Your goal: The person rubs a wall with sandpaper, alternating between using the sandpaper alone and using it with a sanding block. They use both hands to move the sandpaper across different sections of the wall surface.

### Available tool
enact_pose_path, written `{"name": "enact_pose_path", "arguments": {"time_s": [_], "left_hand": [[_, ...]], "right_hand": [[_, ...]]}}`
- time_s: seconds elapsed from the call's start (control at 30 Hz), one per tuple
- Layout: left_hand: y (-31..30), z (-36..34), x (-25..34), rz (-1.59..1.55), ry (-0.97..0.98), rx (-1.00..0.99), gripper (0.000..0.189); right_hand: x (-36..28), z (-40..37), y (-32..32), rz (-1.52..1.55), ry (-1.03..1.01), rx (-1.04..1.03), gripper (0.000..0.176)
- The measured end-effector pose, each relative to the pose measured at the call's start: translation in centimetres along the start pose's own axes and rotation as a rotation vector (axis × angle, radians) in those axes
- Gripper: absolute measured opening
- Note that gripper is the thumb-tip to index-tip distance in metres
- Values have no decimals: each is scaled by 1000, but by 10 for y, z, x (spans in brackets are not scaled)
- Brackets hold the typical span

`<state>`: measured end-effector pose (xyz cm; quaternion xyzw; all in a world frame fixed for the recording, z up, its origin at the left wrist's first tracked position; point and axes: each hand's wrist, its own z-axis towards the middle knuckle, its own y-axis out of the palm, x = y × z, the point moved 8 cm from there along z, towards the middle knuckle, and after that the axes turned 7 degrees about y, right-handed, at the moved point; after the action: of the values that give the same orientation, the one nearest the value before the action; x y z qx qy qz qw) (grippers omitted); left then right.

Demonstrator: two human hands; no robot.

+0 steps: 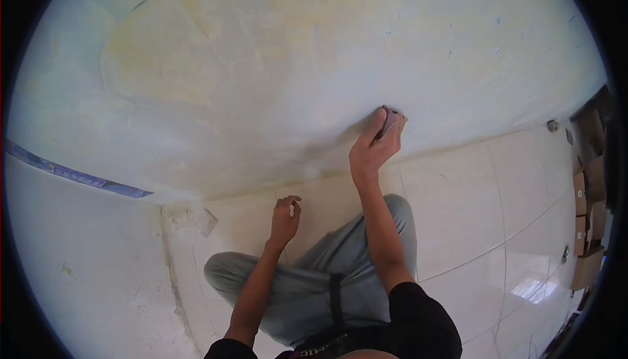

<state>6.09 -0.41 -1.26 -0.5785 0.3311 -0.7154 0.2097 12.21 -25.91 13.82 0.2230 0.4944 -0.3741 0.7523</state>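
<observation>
My right hand (373, 153) grips a folded brownish piece of sandpaper (390, 122) and presses it to the lower part of the pale wall (294, 84). Thumb and fingers cover much of the sandpaper, so its face against the wall is hidden. Above my bent knee, my left hand (286, 220) hangs in the air near the foot of the wall. Its fingers are loosely curled and apart from the thumb, with nothing in them. Yellowish patches, a curved crack and small dark marks show on the wall.
Pale floor tiles (458, 215) run along the wall's foot. A blue printed strip (78, 175) lies along the left corner. Cardboard boxes (589, 261) stand at the far right, and a small round object (553, 125) lies by the wall there. My crossed legs (314, 287) are below.
</observation>
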Motion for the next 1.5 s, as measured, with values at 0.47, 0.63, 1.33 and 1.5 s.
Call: {"name": "enact_pose_path", "arguments": {"time_s": [0.47,0.63,1.33,1.5], "left_hand": [[-1,1,2,15,53,45,17],[0,0,-8,39,74,55,18],[5,3,-10,-14,-106,-91,19],[3,2,-9,22,62,22,19]], "right_hand": [[-12,0,-7,4,-171,-1,12],[-3,-20,2,-63,-331,7,13],[-11,19,-13,5,22,50,16],[-20,-15,3,17,-292,27,20]]}}
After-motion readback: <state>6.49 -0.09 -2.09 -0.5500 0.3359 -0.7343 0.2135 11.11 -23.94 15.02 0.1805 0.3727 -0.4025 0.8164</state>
